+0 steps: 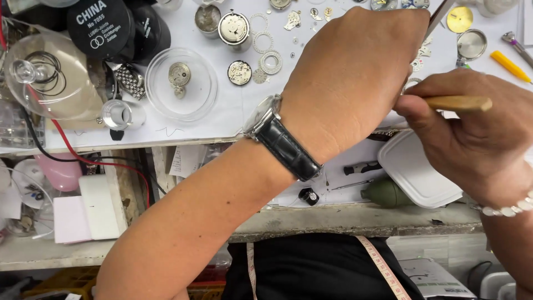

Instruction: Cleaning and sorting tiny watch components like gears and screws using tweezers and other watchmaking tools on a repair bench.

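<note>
— Where's the slim wooden-handled tool (458, 103)?
— Pinched in the closed right hand (472, 139), above the white sheet-covered bench (233, 111).
— And the left hand (350, 72)?
— Curled over just beside it; its grip I cannot tell. A black leather-strapped wristwatch (277, 136) sits on that wrist. A white rectangular plastic lid (416, 172) lies below.

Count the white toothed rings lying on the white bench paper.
3. One ring beside the round metal case, one just below it, one lower right, near the left hand. More may be hidden under that hand.
</note>
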